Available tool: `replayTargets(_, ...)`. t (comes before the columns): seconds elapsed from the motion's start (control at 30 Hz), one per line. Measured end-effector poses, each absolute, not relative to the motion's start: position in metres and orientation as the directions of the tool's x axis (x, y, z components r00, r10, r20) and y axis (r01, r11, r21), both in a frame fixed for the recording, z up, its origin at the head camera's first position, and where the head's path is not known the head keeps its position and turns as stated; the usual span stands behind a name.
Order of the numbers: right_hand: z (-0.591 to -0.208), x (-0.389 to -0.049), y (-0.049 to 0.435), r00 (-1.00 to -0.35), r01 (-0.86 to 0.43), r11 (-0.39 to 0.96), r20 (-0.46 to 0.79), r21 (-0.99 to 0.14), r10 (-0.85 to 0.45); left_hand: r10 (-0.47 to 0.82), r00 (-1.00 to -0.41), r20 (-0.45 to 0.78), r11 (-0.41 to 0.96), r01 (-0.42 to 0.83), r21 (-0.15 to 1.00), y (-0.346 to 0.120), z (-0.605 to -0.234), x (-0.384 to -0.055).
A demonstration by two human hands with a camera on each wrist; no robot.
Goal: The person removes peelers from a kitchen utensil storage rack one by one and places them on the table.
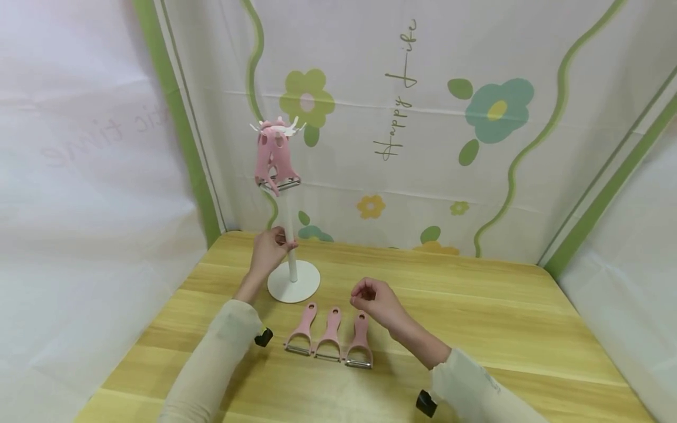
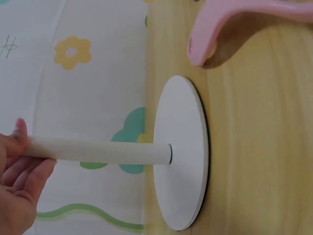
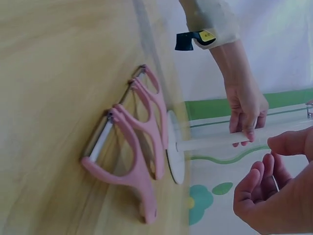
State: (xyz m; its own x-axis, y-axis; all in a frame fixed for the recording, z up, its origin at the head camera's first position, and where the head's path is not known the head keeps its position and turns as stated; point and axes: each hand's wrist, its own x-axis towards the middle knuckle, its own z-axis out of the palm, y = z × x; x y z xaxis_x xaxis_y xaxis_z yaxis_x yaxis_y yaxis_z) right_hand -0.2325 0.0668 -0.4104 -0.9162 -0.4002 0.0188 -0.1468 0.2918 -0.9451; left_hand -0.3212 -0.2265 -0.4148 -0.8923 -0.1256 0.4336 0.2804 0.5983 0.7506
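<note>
A white stand (image 1: 289, 214) with a round base (image 1: 304, 288) and branching hooks at its top stands on the table. Several pink peelers (image 1: 266, 158) hang from the hooks. My left hand (image 1: 268, 249) grips the pole low down, thumb and fingers around it. Three more pink peelers lie in a row before the base: left (image 1: 307, 320), middle (image 1: 332, 323) and right (image 1: 361, 330), handles pointing away from me. Above the right peeler hovers my right hand (image 1: 382, 304). Its fingers curl loosely, thumb apart from them, and nothing shows between them in the right wrist view.
The wood-grain table (image 1: 476, 317) extends to the right of the peelers. Behind it hangs a white curtain (image 1: 344, 158) with flowers and green wavy lines. More fabric closes off both sides. Each sleeve carries a small black device (image 1: 426, 403) near the cuff.
</note>
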Motion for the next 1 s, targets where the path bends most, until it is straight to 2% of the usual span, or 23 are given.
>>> replayTargets(0.27,-0.396,-0.238,0.055,-0.925,-0.107,0.171,0.035,-0.979,-0.379,-0.016,-0.91,0.415,0.674,0.297,0.677,-0.233,-0.405,-0.322)
replayTargets(0.43,-0.383,-0.243,0.048,-0.924,-0.133,0.102,0.086,-0.986,-0.372,0.026,-0.922,0.387,0.674,0.302,0.675,-0.233,-0.404,-0.323)
replayTargets(0.67,-0.361,-0.252,0.036,-0.916,-0.181,0.04,0.153,-0.983,-0.371,0.031,-0.941,0.337,0.655,0.274,0.705,-0.229,-0.402,-0.323)
replayTargets(1.0,-0.343,-0.264,0.014,-0.908,-0.241,-0.008,0.228,-0.971,-0.351,0.057,-0.948,0.314,0.675,0.268,0.688,-0.227,-0.4,-0.322)
